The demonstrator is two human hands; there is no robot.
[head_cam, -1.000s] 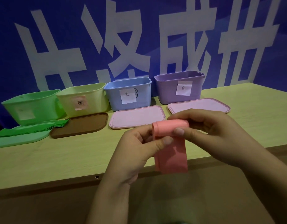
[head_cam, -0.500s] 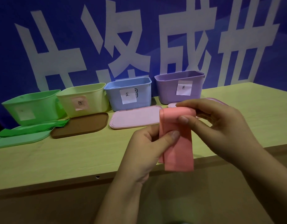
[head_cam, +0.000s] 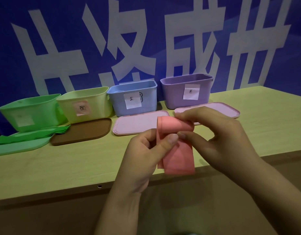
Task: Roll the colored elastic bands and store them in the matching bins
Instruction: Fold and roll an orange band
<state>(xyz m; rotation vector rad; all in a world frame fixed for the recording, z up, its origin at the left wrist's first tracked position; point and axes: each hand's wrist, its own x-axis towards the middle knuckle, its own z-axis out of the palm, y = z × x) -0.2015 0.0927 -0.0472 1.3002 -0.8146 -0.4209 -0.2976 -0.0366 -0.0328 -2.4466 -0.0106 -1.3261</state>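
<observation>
Both hands — left hand (head_cam: pixel 146 150) and right hand (head_cam: pixel 219 138) — pinch the pink band (head_cam: pixel 176 145) mid-frame above the desk (head_cam: pixel 78 163). Roll it tight and even (tail hangs loose), each grip firm.

1. Two hands are in view, the left hand (head_cam: pixel 143 150) and the right hand (head_cam: pixel 219 136), and both are bare.
2. No glove, ring, watch or bracelet is on either hand or wrist.
3. Both forearms are uncovered as far as the lower edge of the view; no sleeve shows.
4. The fingernails that can be seen are short and plain, without polish.
</observation>
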